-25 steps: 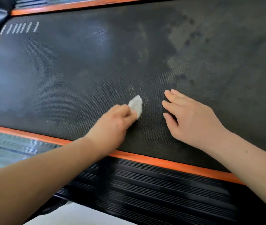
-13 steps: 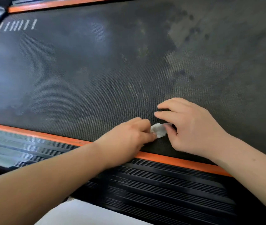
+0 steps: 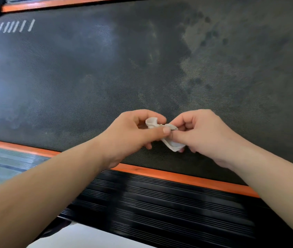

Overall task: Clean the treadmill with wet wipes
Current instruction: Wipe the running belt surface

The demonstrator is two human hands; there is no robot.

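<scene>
Head view, looking down on a treadmill belt (image 3: 88, 77), dark and finely textured, which fills most of the frame. The wet wipe (image 3: 173, 145), small, white and crumpled, sits at lower centre of the frame, held between both hands above the near part of the belt; whether it touches the belt cannot be told. The left hand (image 3: 135, 133) has its fingers curled and pinches the upper left end of the wipe under the thumb. The right hand (image 3: 201, 135), fingers likewise curled, pinches the right end, and the wipe's lower fold hangs beneath its fingertips. The two hands meet at the thumbs. The belt surface is mottled: paler grey patches and a cluster of dark spots (image 3: 208, 35) lie toward the upper right. A row of short white marks (image 3: 11, 26) is printed at upper left. An orange trim strip (image 3: 178, 174) borders the belt's near edge, with a black ribbed side rail (image 3: 160, 208) below it, blurred. A second orange strip (image 3: 52, 3) runs along the top edge.
</scene>
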